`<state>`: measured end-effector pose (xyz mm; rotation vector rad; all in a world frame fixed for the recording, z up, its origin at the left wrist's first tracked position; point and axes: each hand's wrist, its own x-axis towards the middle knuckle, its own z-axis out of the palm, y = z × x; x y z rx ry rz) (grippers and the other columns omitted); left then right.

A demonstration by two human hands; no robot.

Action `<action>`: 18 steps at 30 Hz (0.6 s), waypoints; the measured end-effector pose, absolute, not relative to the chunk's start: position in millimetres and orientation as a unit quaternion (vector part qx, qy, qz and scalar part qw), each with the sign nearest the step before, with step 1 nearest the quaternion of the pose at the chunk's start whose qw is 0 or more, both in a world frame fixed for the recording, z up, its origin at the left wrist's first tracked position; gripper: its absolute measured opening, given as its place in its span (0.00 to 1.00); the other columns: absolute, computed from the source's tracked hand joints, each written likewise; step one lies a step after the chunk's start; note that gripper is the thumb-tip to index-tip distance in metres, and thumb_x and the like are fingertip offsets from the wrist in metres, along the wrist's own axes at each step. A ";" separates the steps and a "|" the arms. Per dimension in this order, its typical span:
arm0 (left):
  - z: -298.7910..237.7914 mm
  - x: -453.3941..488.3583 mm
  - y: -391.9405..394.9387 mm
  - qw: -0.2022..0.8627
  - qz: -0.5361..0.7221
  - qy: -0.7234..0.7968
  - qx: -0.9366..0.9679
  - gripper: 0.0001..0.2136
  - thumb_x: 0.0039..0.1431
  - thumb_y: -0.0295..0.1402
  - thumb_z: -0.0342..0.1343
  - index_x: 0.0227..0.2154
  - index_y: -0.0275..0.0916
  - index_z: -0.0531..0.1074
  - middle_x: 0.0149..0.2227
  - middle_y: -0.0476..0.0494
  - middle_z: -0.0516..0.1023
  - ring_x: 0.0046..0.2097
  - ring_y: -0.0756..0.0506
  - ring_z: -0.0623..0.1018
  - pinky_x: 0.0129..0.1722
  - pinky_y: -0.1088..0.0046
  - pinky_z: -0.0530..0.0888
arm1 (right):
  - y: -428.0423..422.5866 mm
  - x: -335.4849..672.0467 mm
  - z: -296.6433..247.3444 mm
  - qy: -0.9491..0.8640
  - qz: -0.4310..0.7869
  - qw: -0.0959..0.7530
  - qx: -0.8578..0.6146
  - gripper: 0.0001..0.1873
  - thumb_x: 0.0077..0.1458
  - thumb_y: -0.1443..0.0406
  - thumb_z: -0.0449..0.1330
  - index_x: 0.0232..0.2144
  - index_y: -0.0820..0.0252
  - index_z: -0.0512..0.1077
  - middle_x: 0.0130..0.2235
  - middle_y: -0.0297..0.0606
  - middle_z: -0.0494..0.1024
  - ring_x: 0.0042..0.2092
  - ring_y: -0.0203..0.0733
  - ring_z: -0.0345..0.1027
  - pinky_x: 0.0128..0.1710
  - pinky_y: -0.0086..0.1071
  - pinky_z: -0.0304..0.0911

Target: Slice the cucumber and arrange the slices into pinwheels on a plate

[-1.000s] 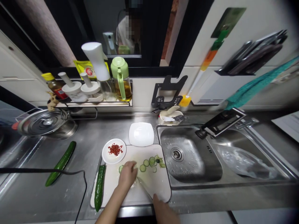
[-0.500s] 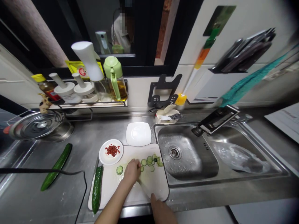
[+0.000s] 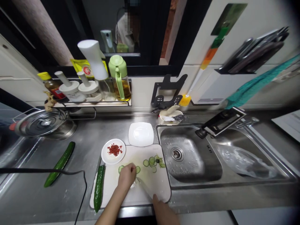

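My left hand [image 3: 127, 175] is over the white cutting board [image 3: 114, 195], its fingers pinched together. A thin cucumber slice [image 3: 138, 169] shows at its fingertips, and another slice [image 3: 120, 168] lies partly behind the hand. At the board's front edge my right hand [image 3: 164, 212] is closed around a knife whose blade [image 3: 145, 188] points up and left, its tip near my left hand. Several cucumber slices [image 3: 152, 161] are clustered at the board's right side. A whole cucumber [image 3: 99, 188] rests along the left edge of the board.
A plate of red bits [image 3: 114, 157] overlaps the board's top left corner, with a white dish [image 3: 141, 134] behind. Another cucumber [image 3: 59, 164] lies left under a black cable [image 3: 70, 172]. The sink [image 3: 192, 156] is at right, a lidded pot [image 3: 61, 129] at left.
My left hand has shifted left and slightly toward me, away from the slice cluster, and a slice by its fingertips has shifted left too. The knife stays low on the board.
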<state>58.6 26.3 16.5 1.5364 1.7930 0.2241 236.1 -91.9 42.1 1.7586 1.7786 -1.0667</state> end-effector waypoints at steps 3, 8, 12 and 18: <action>15.5 50.2 20.8 0.365 0.090 0.723 0.579 0.09 0.54 0.28 0.50 0.22 0.39 0.71 0.21 0.50 0.73 0.27 0.51 0.72 0.29 0.77 0.60 | -91.6 239.0 43.6 0.641 -0.381 0.213 0.631 0.37 0.43 0.73 0.52 0.58 0.52 0.59 0.45 0.47 0.76 0.46 0.52 0.71 0.39 0.37 0.65; 10.2 44.9 14.0 0.354 0.100 0.742 0.561 0.09 0.55 0.28 0.50 0.23 0.40 0.72 0.22 0.50 0.73 0.27 0.50 0.72 0.29 0.77 0.60 | -85.9 241.0 50.4 0.642 -0.375 0.227 0.629 0.38 0.44 0.78 0.49 0.59 0.54 0.59 0.46 0.48 0.75 0.47 0.49 0.70 0.42 0.34 0.64; 6.5 45.7 11.0 0.355 0.119 0.745 0.552 0.07 0.54 0.26 0.50 0.26 0.40 0.72 0.25 0.50 0.74 0.30 0.50 0.73 0.31 0.77 0.60 | -75.7 233.1 62.5 0.659 -0.358 0.210 0.628 0.39 0.45 0.82 0.44 0.61 0.61 0.55 0.45 0.49 0.75 0.46 0.47 0.70 0.42 0.33 0.63; 6.1 48.0 9.2 0.344 0.117 0.747 0.556 0.09 0.57 0.28 0.48 0.24 0.40 0.71 0.25 0.49 0.75 0.30 0.50 0.73 0.31 0.77 0.60 | -64.3 216.9 67.0 0.676 -0.335 0.200 0.625 0.36 0.48 0.80 0.44 0.60 0.65 0.56 0.43 0.51 0.76 0.45 0.48 0.70 0.41 0.33 0.62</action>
